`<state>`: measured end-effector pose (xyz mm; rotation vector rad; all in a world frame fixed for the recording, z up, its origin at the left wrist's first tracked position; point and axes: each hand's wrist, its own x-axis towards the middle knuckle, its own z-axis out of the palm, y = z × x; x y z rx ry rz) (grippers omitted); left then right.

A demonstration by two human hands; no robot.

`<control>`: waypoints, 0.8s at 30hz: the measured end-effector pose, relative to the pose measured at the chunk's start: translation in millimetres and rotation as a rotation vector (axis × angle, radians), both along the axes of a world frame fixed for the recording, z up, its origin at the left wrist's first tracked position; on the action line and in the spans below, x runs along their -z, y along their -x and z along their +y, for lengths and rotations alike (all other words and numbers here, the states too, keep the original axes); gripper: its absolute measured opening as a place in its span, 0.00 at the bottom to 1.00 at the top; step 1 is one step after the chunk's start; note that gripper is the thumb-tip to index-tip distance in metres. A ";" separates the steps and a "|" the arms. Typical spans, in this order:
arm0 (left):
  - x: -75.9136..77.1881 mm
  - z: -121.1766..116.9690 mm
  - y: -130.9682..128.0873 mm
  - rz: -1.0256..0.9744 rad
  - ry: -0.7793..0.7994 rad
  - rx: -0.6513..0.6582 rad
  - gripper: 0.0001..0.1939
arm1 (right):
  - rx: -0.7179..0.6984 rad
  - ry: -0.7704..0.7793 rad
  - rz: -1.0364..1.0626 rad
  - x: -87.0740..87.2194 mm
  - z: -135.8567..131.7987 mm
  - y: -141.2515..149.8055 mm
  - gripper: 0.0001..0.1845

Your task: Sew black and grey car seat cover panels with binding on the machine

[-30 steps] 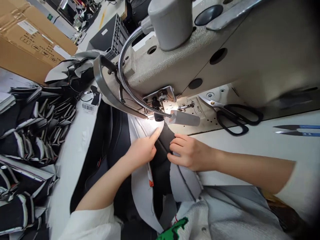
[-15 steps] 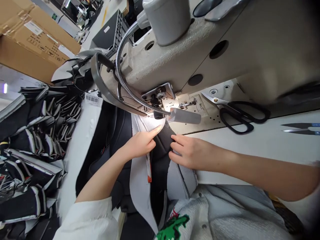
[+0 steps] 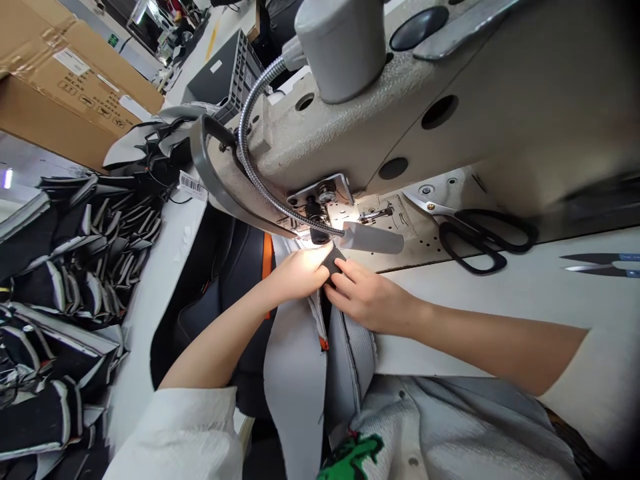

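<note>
My left hand (image 3: 303,272) is closed on the fabric piece (image 3: 295,363), just in front of the needle area of the sewing machine (image 3: 320,143). Its thumb and index finger pinch beside a dark mesh strip of the cloth. Close by on the right, my right hand (image 3: 373,297) has bent fingers gripping the other edge of that strip. The piece is grey-backed with black parts and a small orange-red tab, and it hangs toward my lap. An orange band (image 3: 267,260) shows on the black padded fabric to the left. The needle itself is hidden behind the lamp and presser parts.
Black-handled scissors (image 3: 480,233) lie on the machine bed, and thread snips (image 3: 600,263) rest on the white tabletop (image 3: 500,300). A small lamp (image 3: 373,239) on a flexible metal neck lights the stitching spot. Stacked black pieces (image 3: 55,280) and a cardboard box (image 3: 75,80) are at left.
My hands have come closer together, drawing the fabric edges inward near the needle. My left index finger, stretched out before, is now tucked in. The orange band has come into view.
</note>
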<state>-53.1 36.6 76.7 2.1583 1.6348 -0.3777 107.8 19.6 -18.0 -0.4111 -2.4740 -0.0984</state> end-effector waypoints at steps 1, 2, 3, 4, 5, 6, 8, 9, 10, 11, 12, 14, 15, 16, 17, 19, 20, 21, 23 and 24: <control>2.7 -0.1 -1.3 0.020 -0.023 -0.002 0.24 | -0.013 0.041 0.004 -1.1 2.8 -1.4 0.15; 5.7 -1.3 -2.5 0.052 -0.052 -0.009 0.23 | -0.044 0.087 0.000 -3.4 6.2 -4.6 0.15; 8.7 -3.5 -3.2 0.089 -0.084 -0.019 0.22 | -0.092 0.137 -0.011 -7.3 9.9 -9.4 0.17; 11.1 -6.9 -3.4 0.119 -0.119 -0.029 0.21 | -0.148 0.187 -0.030 -12.6 13.8 -15.4 0.19; 12.3 -11.3 -3.0 0.131 -0.157 -0.034 0.21 | -0.200 0.232 -0.058 -19.0 17.5 -22.2 0.21; 11.9 -16.8 -2.4 0.115 -0.194 -0.025 0.20 | -0.233 0.269 -0.094 -26.1 20.9 -28.8 0.22; 5.0 -30.5 -1.0 -0.007 -0.228 0.023 0.18 | -0.222 0.286 -0.173 -39.5 25.4 -37.6 0.16; -0.9 -38.4 -0.7 -0.100 -0.211 0.041 0.16 | -0.200 0.253 -0.203 -44.3 26.4 -38.4 0.10; -7.6 -46.7 -0.9 -0.189 -0.167 0.043 0.15 | -0.188 0.196 -0.219 -47.1 26.5 -36.3 0.06; -13.7 -55.0 -1.6 -0.257 -0.105 0.026 0.14 | -0.193 0.123 -0.210 -47.7 25.8 -31.6 0.06; -18.3 -63.1 -2.7 -0.290 -0.043 -0.009 0.13 | -0.211 0.053 -0.171 -46.1 24.5 -24.9 0.09; -19.6 -76.9 -5.1 -0.248 0.019 -0.091 0.17 | -0.229 -0.021 -0.027 -38.0 20.4 -8.5 0.12; -15.9 -82.1 -6.1 -0.189 0.006 -0.117 0.21 | -0.209 -0.019 0.049 -32.7 18.0 -0.7 0.14; -10.1 -85.9 -7.0 -0.124 -0.029 -0.132 0.25 | -0.179 -0.008 0.109 -27.6 15.5 5.9 0.14; -3.2 -88.3 -7.7 -0.063 -0.076 -0.140 0.28 | -0.147 0.002 0.148 -23.2 13.2 11.1 0.14; 9.0 -88.5 -8.6 0.021 -0.151 -0.149 0.29 | -0.102 0.010 0.153 -18.0 9.6 16.5 0.13; 12.6 -86.6 -8.9 0.039 -0.162 -0.156 0.28 | -0.089 0.015 0.136 -17.3 8.6 17.0 0.13; 13.8 -83.8 -8.9 0.042 -0.150 -0.160 0.26 | -0.078 0.028 0.115 -17.8 8.2 16.1 0.12; 11.0 -77.3 -7.6 0.023 -0.087 -0.149 0.20 | -0.063 0.077 0.072 -20.6 9.3 11.3 0.10; 8.4 -74.5 -6.1 0.011 -0.054 -0.135 0.15 | -0.065 0.106 0.050 -22.0 10.9 7.4 0.10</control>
